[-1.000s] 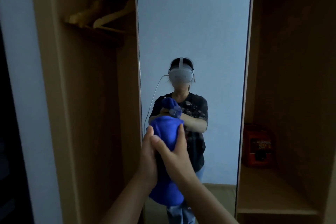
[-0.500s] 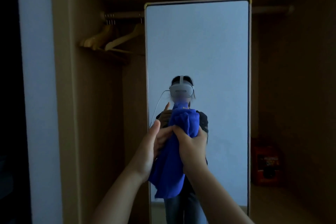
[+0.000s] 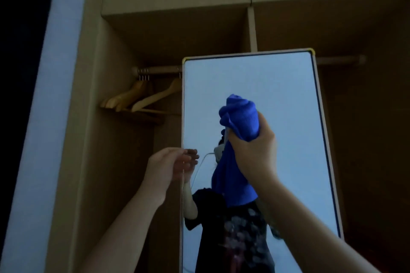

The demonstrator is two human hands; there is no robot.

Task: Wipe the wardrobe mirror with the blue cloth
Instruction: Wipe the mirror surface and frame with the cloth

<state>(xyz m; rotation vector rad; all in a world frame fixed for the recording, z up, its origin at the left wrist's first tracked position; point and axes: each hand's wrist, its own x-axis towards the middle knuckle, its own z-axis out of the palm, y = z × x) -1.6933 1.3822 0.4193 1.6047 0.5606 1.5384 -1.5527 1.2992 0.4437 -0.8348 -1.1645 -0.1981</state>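
Note:
The tall wardrobe mirror [image 3: 288,99] stands upright in the open wardrobe, its top edge a little above centre. My right hand [image 3: 255,150] is raised in front of the glass and grips the bunched blue cloth [image 3: 240,115], whose loose end hangs down below the fist. The cloth's top sits over the mirror's upper middle; contact with the glass cannot be told. My left hand [image 3: 166,166] is at the mirror's left edge with fingers apart and holds nothing. The mirror reflects a person and both hands.
Several wooden hangers [image 3: 142,99] hang from the rail [image 3: 159,70] left of the mirror. The wardrobe's side panel [image 3: 88,139] and a pale wall [image 3: 44,117] lie further left. A dark wardrobe compartment [image 3: 366,139] opens to the right.
My left hand has let go of the cloth and moved left to the mirror's edge. My right hand has lifted the cloth higher. The view has tilted upward.

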